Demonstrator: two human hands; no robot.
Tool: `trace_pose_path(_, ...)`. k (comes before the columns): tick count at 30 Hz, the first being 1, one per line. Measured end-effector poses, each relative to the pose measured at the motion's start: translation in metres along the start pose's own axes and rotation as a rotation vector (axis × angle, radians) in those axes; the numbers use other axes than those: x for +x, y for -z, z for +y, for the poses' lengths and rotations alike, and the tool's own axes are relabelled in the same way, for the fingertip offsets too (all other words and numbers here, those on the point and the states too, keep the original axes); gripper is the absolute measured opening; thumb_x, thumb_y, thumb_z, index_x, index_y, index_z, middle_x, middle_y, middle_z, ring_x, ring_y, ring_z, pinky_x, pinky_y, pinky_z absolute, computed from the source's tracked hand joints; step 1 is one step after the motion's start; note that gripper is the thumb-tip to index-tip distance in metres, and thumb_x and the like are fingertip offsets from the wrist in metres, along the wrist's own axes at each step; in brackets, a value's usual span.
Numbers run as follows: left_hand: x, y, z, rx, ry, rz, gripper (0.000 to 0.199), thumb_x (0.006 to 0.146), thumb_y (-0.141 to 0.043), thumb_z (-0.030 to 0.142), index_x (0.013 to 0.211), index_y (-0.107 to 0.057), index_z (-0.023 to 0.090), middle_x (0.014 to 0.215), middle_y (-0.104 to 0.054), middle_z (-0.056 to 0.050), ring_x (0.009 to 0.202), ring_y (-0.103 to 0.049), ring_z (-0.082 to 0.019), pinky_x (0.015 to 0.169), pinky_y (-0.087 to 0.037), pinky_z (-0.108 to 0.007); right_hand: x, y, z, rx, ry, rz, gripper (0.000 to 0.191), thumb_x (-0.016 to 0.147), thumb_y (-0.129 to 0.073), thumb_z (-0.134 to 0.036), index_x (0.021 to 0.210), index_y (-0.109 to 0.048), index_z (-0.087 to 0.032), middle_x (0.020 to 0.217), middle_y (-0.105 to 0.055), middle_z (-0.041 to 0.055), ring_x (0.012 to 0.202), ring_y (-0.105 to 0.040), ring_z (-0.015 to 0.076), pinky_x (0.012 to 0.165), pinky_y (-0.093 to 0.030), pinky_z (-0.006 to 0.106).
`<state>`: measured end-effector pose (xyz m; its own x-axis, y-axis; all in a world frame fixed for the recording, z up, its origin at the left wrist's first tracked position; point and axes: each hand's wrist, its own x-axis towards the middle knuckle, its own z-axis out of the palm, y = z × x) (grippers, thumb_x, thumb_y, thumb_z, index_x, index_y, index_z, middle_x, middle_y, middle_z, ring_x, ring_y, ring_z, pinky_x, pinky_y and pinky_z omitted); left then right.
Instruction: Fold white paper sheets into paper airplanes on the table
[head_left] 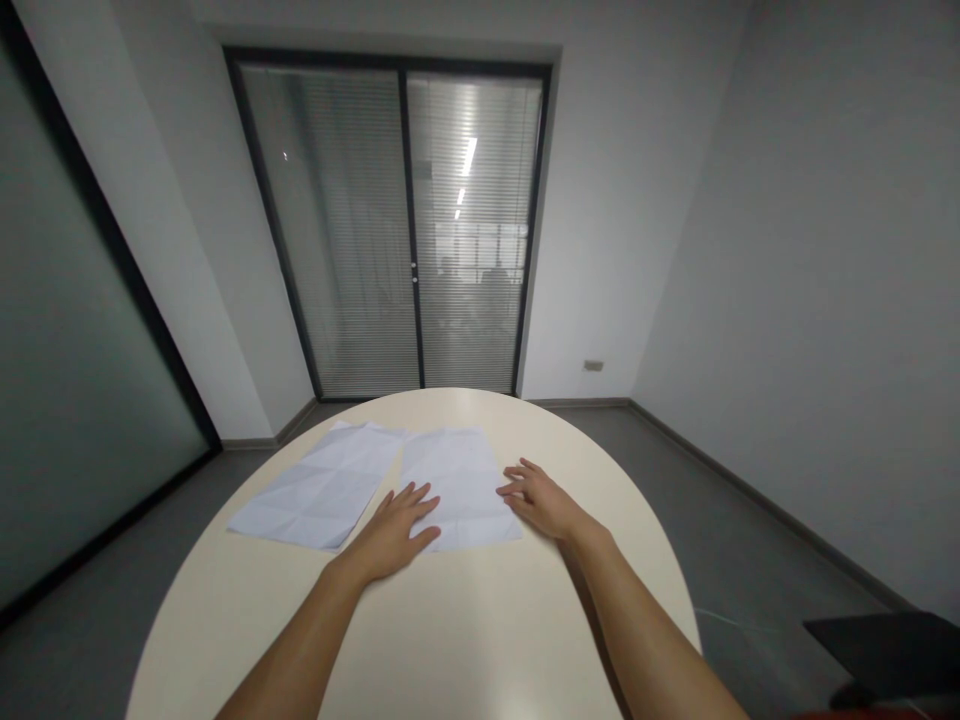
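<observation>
A creased white sheet of paper [459, 480] lies flat in the middle of the round table. My left hand [394, 530] rests at its left edge, palm down with the fingers spread. On the opposite side, my right hand [541, 497] has its fingertips at the sheet's right edge, fingers apart and stretched out. Neither hand grips anything. To the left lie more creased white sheets [326, 487], which seem to overlap; I cannot tell how many there are.
The cream round table [442, 640] fills the lower middle. Beyond it stands a glass partition with blinds [345, 240]. A plain wall [825, 250] rises at the right, with a small socket plate [593, 366] beside the partition. A black flat object [885, 650] is at the lower right.
</observation>
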<state>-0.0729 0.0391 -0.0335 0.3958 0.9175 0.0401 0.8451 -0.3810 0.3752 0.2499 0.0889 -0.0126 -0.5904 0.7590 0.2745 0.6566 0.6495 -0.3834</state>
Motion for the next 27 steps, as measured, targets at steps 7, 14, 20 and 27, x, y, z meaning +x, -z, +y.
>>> trace_pose_path(7,0.001,0.003,0.005,-0.019,0.011,0.015,0.056,0.099,-0.038,0.057,0.146,-0.049,0.03,0.162,-0.032,-0.005,0.153,-0.02,-0.027,0.123,-0.014,-0.052,0.002,0.003,-0.026,0.122,0.038,-0.056,0.06,0.088,-0.06,-0.064,0.129,-0.068,-0.02,0.142,-0.059,0.0139,0.139,-0.045,0.0281,0.123,-0.021,0.049)
trace_pose_path(14,0.0,0.007,0.011,-0.041,0.029,0.056,0.051,0.098,-0.042,0.053,0.139,-0.058,0.028,0.158,-0.041,-0.005,0.15,-0.027,-0.027,0.123,-0.018,-0.05,0.002,-0.008,-0.018,0.19,-0.072,-0.063,0.053,0.087,-0.062,-0.058,0.123,-0.072,-0.021,0.137,-0.063,0.0122,0.133,-0.052,0.0295,0.115,-0.037,0.044)
trace_pose_path(20,0.0,0.009,0.014,-0.069,0.006,0.135,0.046,0.098,-0.044,0.051,0.128,-0.066,0.025,0.147,-0.056,-0.005,0.143,-0.041,-0.027,0.12,-0.028,-0.045,0.002,-0.001,-0.022,0.212,-0.058,-0.035,0.042,0.094,-0.053,-0.05,0.114,-0.074,-0.019,0.123,-0.071,0.0117,0.112,-0.064,0.0282,0.099,-0.047,0.04)
trace_pose_path(27,0.0,0.014,0.017,-0.115,0.045,0.228,0.041,0.1,-0.039,0.047,0.116,-0.069,0.024,0.119,-0.073,-0.005,0.112,-0.066,-0.024,0.098,-0.047,-0.034,0.0,0.003,-0.022,0.188,-0.131,0.036,0.036,0.1,-0.04,-0.043,0.101,-0.068,-0.019,0.098,-0.074,0.0088,0.088,-0.066,0.0233,0.078,-0.047,0.032)
